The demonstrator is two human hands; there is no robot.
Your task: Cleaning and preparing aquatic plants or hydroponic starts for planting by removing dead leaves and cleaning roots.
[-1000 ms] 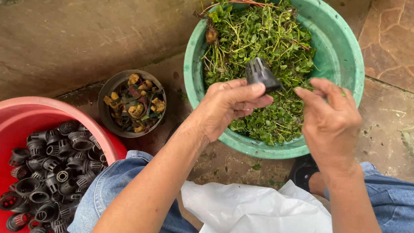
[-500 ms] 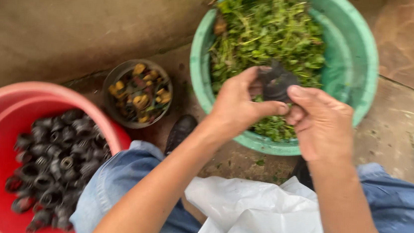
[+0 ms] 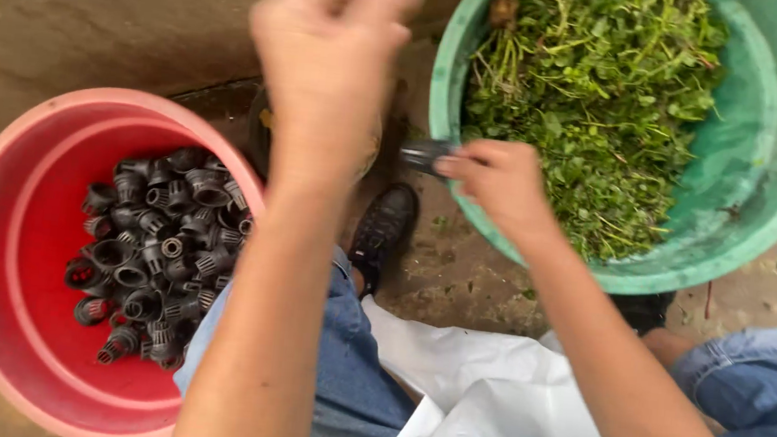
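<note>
the right hand (image 3: pixel 495 176) pinches a small black cup (image 3: pixel 424 154) at frame centre, beside the green basin (image 3: pixel 764 214). the left hand (image 3: pixel 329 45), blurred up top, seems loosely curled; i cannot tell whether it holds anything. held so lightly, the cup could slip onto the ground, missing the red tub (image 3: pixel 2 241).

A black shoe (image 3: pixel 384 226) stands on the damp concrete floor (image 3: pixel 88 14) — a white plastic sheet (image 3: pixel 485 405) lies across blue-jeaned knees (image 3: pixel 347 374) toward the lower edge.

Glossy plastic red basin (image 3: pixel 2 241), matt concrete.
</note>
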